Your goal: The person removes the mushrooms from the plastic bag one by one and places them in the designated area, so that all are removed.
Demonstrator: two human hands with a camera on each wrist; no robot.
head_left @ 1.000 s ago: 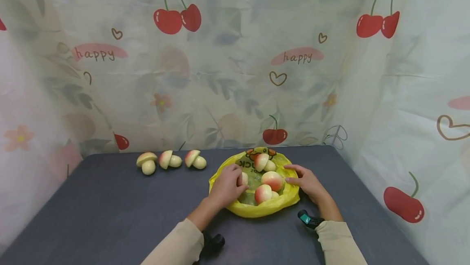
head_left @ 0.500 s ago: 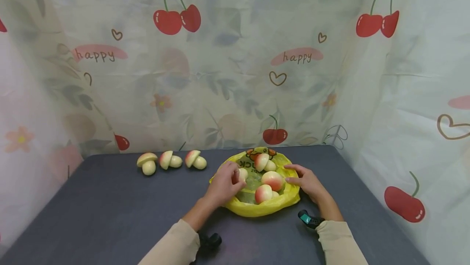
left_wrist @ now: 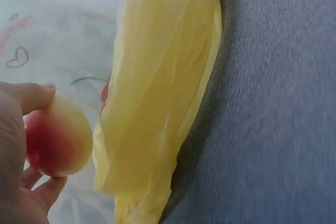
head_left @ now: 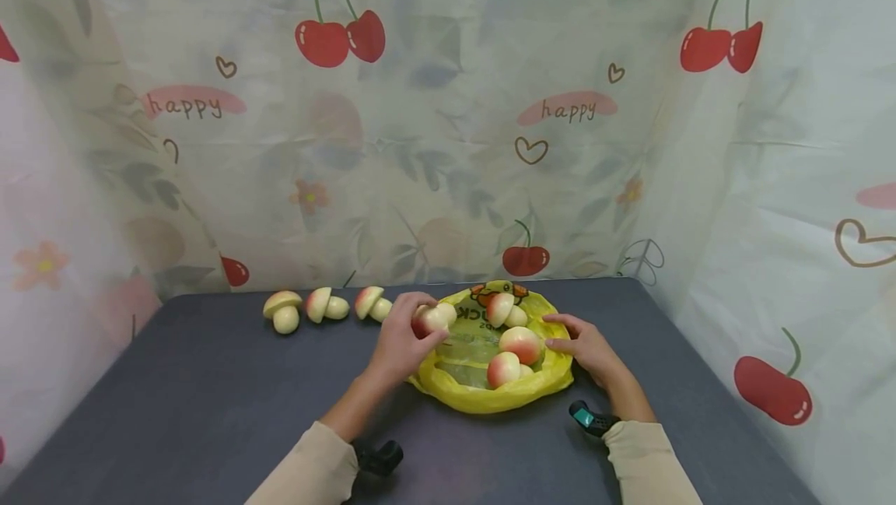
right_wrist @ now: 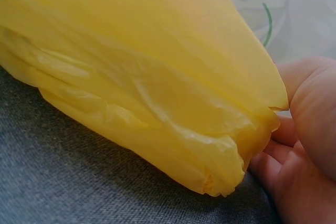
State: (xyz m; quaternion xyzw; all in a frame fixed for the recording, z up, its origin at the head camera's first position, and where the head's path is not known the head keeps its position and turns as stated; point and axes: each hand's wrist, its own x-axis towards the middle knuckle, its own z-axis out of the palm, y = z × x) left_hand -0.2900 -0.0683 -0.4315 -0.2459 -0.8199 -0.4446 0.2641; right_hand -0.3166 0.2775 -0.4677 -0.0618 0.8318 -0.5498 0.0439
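My left hand (head_left: 404, 340) grips a toy mushroom (head_left: 434, 319) with a red-tinged cream cap, above the left rim of a yellow plastic bag (head_left: 490, 402). In the left wrist view the mushroom's cap (left_wrist: 62, 137) faces the camera, thumb and fingers round it, beside the bag's wall (left_wrist: 160, 77). The bag lies wide open, its rim rolled down. Inside it rest three more toy mushrooms, one at the back (head_left: 505, 310), one in the middle (head_left: 521, 345) and one in front (head_left: 505, 370). My right hand (head_left: 591, 349) holds the bag's right rim, its fingers partly behind the plastic (right_wrist: 157, 93).
Three toy mushrooms, a left one (head_left: 283, 311), a middle one (head_left: 326, 305) and a right one (head_left: 372, 303), lie in a row at the back left of the dark grey table (head_left: 210, 412). Printed cloth (head_left: 448, 139) hangs behind and at both sides.
My left hand has lifted a toy mushroom from the bag's left side and carried it leftward to over the rim. The right hand has stayed in place.
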